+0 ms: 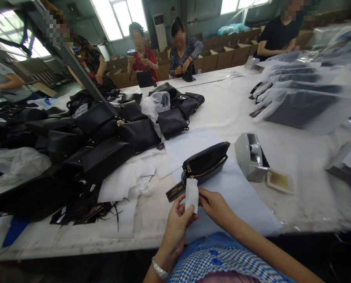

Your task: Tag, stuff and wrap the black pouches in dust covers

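Note:
A narrow folded strip of white paper (192,193) is in my hands, just in front of a small black zip bag (206,162). My left hand (178,220) grips the strip from the left, thumb across its lower part. From the right, my right hand (215,205) closes its fingers at the strip's edge; its fingertips are partly hidden. The bag lies on white sheets (246,196), its gold zip facing me. A black hang tag (176,191) reading "DELUXITY" sticks out at the bag's left, beside the strip.
A pile of black bags (104,157) fills the left, with loose black tags (84,212) before it. To the right stand a grey tape dispenser (249,157) and a small tray (280,181). Plastic-wrapped bags (305,104) lie farther right. Several people work across the table.

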A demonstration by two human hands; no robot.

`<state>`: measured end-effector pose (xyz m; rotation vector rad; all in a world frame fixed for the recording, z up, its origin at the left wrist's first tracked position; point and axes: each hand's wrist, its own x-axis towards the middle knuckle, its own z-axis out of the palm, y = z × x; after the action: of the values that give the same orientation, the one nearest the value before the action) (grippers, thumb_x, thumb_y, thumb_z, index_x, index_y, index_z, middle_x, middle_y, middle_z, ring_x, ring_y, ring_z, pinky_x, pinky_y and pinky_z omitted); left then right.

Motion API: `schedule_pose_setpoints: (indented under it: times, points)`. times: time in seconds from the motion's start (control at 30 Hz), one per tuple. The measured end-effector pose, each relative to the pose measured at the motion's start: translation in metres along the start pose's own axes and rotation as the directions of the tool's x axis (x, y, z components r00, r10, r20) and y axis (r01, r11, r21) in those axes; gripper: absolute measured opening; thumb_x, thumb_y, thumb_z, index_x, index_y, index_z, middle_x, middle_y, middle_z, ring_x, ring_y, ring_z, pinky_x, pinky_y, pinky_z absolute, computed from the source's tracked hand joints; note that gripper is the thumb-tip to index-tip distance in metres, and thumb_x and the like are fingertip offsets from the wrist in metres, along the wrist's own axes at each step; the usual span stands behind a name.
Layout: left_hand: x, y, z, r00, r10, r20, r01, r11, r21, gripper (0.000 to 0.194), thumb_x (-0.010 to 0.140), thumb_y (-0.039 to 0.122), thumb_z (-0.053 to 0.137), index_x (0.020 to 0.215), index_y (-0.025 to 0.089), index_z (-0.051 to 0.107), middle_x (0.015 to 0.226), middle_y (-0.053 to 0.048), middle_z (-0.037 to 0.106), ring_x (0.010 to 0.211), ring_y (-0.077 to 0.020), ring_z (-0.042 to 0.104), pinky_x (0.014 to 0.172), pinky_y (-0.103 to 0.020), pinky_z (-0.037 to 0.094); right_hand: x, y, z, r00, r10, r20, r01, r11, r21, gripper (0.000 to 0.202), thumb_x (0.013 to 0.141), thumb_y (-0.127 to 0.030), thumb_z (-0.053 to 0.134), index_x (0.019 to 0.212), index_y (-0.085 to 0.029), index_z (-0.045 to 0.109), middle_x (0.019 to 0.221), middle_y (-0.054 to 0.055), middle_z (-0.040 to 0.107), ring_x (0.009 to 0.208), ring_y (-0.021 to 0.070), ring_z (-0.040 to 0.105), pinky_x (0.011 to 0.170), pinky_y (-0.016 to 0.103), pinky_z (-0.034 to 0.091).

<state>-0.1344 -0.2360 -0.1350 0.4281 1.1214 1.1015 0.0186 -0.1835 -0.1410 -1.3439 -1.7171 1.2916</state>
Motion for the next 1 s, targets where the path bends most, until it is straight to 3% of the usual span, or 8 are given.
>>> schedule_pose_setpoints:
  times: [0.2,0.53,0.63,0.7,0.8,0.87,0.9,1.0]
  points:
    - [0.003,-0.001,-0.001,0.995,0.103,-0.005,-0.102,0.990,0.093,0.061,0.075,0.039,0.078,0.126,0.017,0.052,0.113,-0.014,0.065,0.092,-0.0219,0.068,0.077,-0.031,0.057,-0.015,-0.002,0.003,0.984,0.129,0.124,-0.170,0.889,0.426,0.052,0.088,-0.053,0.057,0.126,-0.019,0.061,0.095,0.005,0.074,0.088,0.0221,0.069,0.081,0.037,0.056]
    - [0.009,-0.012,-0.001,0.971,0.230,-0.065,-0.217,0.963,0.160,0.080,0.071,0.043,0.080,0.139,0.024,0.043,0.122,-0.012,0.059,0.073,-0.0142,0.068,0.071,-0.030,0.058,0.006,-0.010,0.024,0.990,0.115,0.079,-0.138,0.883,0.448,0.037,0.078,-0.047,0.068,0.095,-0.015,0.071,0.088,0.007,0.076,0.080,0.0250,0.071,0.069,0.033,0.057]
    - [0.011,-0.003,-0.014,0.973,0.199,-0.112,-0.172,0.961,0.218,0.074,0.064,0.046,0.083,0.128,0.020,0.057,0.126,-0.015,0.059,0.082,-0.0214,0.069,0.069,-0.033,0.058,0.003,-0.009,-0.001,0.995,0.013,0.097,-0.045,0.941,0.335,0.040,0.084,-0.050,0.062,0.108,-0.019,0.070,0.096,0.006,0.076,0.087,0.0251,0.071,0.079,0.037,0.056]
    - [0.013,0.006,-0.022,0.946,0.262,-0.189,-0.192,0.927,0.323,0.064,0.064,0.047,0.082,0.118,0.018,0.065,0.127,-0.016,0.061,0.101,-0.0289,0.066,0.079,-0.036,0.057,0.001,-0.009,-0.030,0.996,-0.002,-0.089,0.014,0.991,0.129,0.037,0.085,-0.050,0.060,0.109,-0.023,0.070,0.098,0.006,0.076,0.087,0.0256,0.071,0.082,0.038,0.056]
    - [0.016,0.021,-0.022,0.853,0.465,-0.239,-0.288,0.800,0.527,0.055,0.071,0.043,0.077,0.120,0.021,0.065,0.135,-0.012,0.059,0.130,-0.0315,0.049,0.107,-0.042,0.040,0.009,-0.009,-0.082,0.854,-0.118,-0.507,0.030,0.984,-0.178,0.036,0.084,-0.049,0.063,0.111,-0.026,0.069,0.105,0.008,0.074,0.085,0.0259,0.070,0.087,0.041,0.054]
    - [0.022,0.027,-0.009,0.833,0.523,-0.181,-0.321,0.723,0.612,0.067,0.073,0.040,0.077,0.134,0.024,0.055,0.143,-0.010,0.053,0.138,-0.0305,0.040,0.115,-0.042,0.027,0.025,-0.007,-0.112,0.755,-0.226,-0.616,0.052,0.956,-0.287,0.053,0.081,-0.047,0.067,0.129,-0.027,0.058,0.128,0.009,0.064,0.099,0.0277,0.067,0.097,0.044,0.050]
    - [0.027,0.029,0.000,0.844,0.518,-0.139,-0.326,0.701,0.634,0.078,0.072,0.038,0.077,0.142,0.024,0.047,0.147,-0.010,0.049,0.139,-0.0305,0.038,0.116,-0.042,0.025,0.036,-0.006,-0.124,0.742,-0.264,-0.616,0.077,0.947,-0.313,0.066,0.079,-0.047,0.069,0.139,-0.028,0.049,0.139,0.009,0.055,0.110,0.0292,0.063,0.102,0.045,0.046]
    - [0.042,0.028,0.027,0.879,0.474,-0.049,-0.326,0.673,0.664,0.103,0.068,0.036,0.081,0.153,0.021,0.024,0.152,-0.013,0.041,0.141,-0.0318,0.036,0.115,-0.043,0.025,0.069,0.003,-0.145,0.846,-0.246,-0.472,0.168,0.965,-0.202,0.099,0.075,-0.045,0.075,0.154,-0.030,0.019,0.151,0.009,0.042,0.129,0.0301,0.050,0.110,0.048,0.038]
